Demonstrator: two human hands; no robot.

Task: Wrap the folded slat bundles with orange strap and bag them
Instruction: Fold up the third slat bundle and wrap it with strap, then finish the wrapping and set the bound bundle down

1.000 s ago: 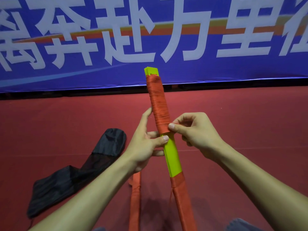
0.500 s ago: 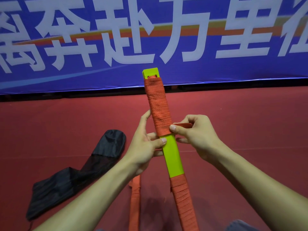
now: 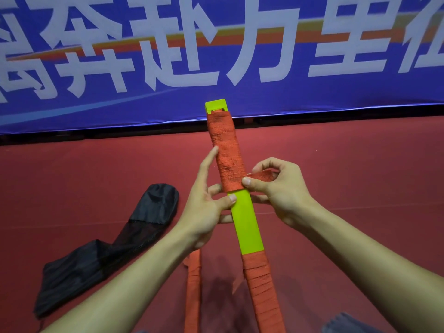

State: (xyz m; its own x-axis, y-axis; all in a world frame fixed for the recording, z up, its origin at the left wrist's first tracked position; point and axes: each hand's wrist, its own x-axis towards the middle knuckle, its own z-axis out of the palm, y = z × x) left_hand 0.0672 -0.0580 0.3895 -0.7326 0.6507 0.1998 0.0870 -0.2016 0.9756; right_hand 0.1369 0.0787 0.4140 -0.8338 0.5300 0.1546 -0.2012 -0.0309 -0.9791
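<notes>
The left hand (image 3: 206, 212) grips the upright lime-green slat bundle (image 3: 246, 224) above the red floor (image 3: 360, 164), index finger straight, while the right hand (image 3: 281, 188) pinches the orange strap (image 3: 260, 176) by its loose end just beside it.

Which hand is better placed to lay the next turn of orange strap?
Right: the right hand pinches the orange strap beside the wrapped edge, while the left hand grips the slat bundle, steadying it.

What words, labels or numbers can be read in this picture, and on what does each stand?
"奔赴万里": large white characters on the blue banner, tops cropped.
The characters at its left and right edges: cut off, unreadable.
No text visible on the slat bundle, the orange strap or the black bag.
</notes>
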